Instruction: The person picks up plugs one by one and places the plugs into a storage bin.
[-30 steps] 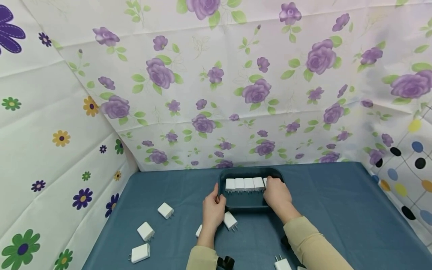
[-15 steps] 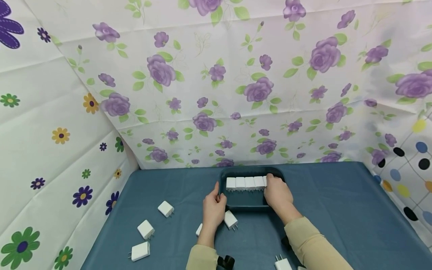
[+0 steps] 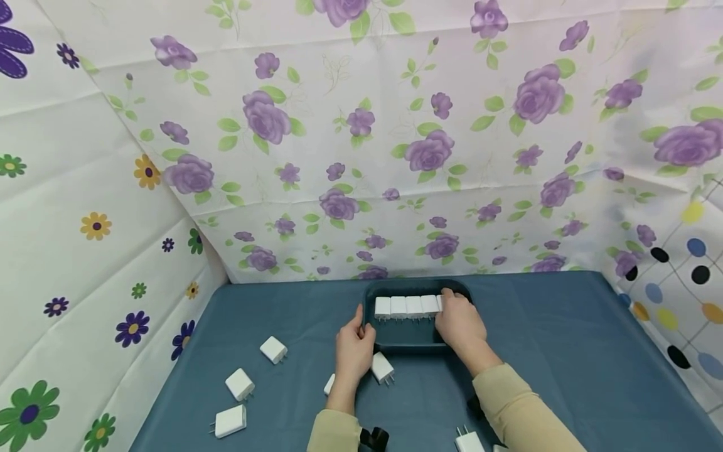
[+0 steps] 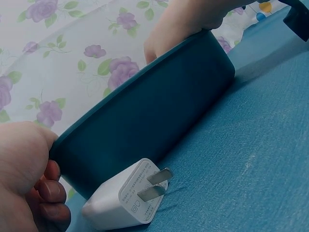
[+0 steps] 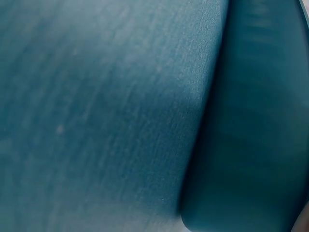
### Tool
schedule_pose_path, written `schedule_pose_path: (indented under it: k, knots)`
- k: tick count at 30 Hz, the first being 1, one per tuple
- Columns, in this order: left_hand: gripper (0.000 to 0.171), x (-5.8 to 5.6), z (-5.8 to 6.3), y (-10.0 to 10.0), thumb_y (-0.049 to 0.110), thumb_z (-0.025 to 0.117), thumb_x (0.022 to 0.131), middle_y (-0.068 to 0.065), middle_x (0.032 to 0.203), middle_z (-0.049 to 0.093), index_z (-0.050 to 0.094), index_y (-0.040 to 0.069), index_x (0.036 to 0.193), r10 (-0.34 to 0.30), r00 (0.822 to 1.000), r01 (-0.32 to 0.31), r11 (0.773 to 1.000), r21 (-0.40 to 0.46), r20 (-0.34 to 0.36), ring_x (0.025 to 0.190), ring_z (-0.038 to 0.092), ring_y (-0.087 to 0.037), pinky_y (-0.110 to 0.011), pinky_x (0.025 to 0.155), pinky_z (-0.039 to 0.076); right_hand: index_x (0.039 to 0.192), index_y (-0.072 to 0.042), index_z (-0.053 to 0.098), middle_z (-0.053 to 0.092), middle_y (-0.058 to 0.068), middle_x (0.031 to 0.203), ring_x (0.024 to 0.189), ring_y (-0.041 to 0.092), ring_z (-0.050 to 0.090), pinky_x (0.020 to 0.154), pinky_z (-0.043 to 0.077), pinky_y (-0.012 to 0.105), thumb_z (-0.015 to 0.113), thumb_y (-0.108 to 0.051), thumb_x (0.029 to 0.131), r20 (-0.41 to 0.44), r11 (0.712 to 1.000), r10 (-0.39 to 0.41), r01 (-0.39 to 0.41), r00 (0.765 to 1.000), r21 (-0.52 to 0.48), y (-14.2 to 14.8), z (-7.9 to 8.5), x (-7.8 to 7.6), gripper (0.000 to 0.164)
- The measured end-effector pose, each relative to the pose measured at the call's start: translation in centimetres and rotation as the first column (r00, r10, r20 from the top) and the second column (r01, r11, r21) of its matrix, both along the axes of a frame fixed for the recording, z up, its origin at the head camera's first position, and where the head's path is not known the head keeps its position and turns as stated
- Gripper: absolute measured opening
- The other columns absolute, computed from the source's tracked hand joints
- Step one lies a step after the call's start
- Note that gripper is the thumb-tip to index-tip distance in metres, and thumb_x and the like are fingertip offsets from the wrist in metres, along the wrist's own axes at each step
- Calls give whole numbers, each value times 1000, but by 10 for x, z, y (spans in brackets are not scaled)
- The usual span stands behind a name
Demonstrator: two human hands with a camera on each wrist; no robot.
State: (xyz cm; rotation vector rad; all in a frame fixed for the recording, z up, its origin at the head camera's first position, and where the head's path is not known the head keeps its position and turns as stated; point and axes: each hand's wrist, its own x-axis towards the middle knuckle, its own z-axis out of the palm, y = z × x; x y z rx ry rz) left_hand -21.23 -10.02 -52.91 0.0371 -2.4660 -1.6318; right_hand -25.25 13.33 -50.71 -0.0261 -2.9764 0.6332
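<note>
A dark teal tray stands at the back of the table, with several white plug-in chargers lined up side by side in it. My left hand grips the tray's left edge, thumb along the outside. Over the right side reaches my right hand, its fingers on the charger at the row's right end, which they mostly cover. In the left wrist view my left hand holds the tray's corner, and a loose charger lies against the tray wall. The right wrist view shows mostly tray wall and cloth.
Several loose chargers lie at the left, one being this charger. Another charger sits just in front of the tray, and one more charger is at the front edge of view. Floral sheets hang behind the blue tablecloth.
</note>
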Motion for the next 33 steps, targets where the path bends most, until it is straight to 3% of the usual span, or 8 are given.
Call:
schedule_pose_path:
  k: [3,8,11,15,19,23,28,33]
  knots:
    - [52,-2,-1,0,13,51,99,5,47,34,42,10,150,0,1000,0,1000,-17,3,40,28,-11,-25,43,25,141,-4,51,55,24,133,84,36,65,70,56,52,57,-11,94,-93,1000,-7,5,996,-24,2,0,0,47]
    - [51,-3,-1,1,12,52,99,4,48,34,43,10,149,6,1000,-6,1000,-9,-1,40,28,-12,-25,43,25,138,-8,55,54,21,136,48,19,51,46,44,40,55,-10,95,-280,994,12,-42,960,-102,10,2,3,44]
    - [51,-3,-1,1,12,51,99,4,48,34,43,12,150,7,1000,-7,1000,-12,10,41,28,-12,-25,43,25,133,-14,62,62,14,125,46,11,42,45,37,34,54,-10,96,-350,982,51,-111,936,-153,22,8,10,38]
    - [52,-2,-1,1,12,51,99,4,48,34,42,11,150,5,1000,-5,1000,-17,16,41,29,-12,-26,43,25,125,-19,68,67,2,100,54,9,49,47,41,33,53,-12,100,-356,942,134,-230,925,-243,42,19,30,30]
    - [52,-1,-1,0,12,52,99,4,48,34,43,9,150,9,1000,-9,1000,-20,12,41,29,-12,-26,44,25,121,-24,69,68,-5,90,59,8,59,46,49,31,52,-15,103,-276,875,227,-320,934,-364,63,31,56,26]
    - [52,0,-2,-1,12,52,98,4,48,34,43,10,150,19,1000,-19,999,-29,12,41,29,-12,-27,45,25,120,-32,67,68,-6,84,52,11,59,44,50,31,55,-19,103,-105,832,369,-378,924,-405,82,38,81,24]
    - [52,1,-2,0,11,51,98,4,48,34,43,9,149,23,1000,-23,999,-35,5,41,29,-12,-27,44,25,123,-26,67,69,-1,81,49,14,59,45,53,32,60,-29,100,167,786,548,-437,820,-437,103,37,113,24]
    - [51,0,0,1,9,52,99,5,48,33,44,8,149,17,1000,-17,999,-28,-2,40,28,-11,-27,43,25,123,-15,67,69,-1,88,57,14,62,50,54,32,65,-28,96,333,773,596,-408,731,-486,112,35,138,30]
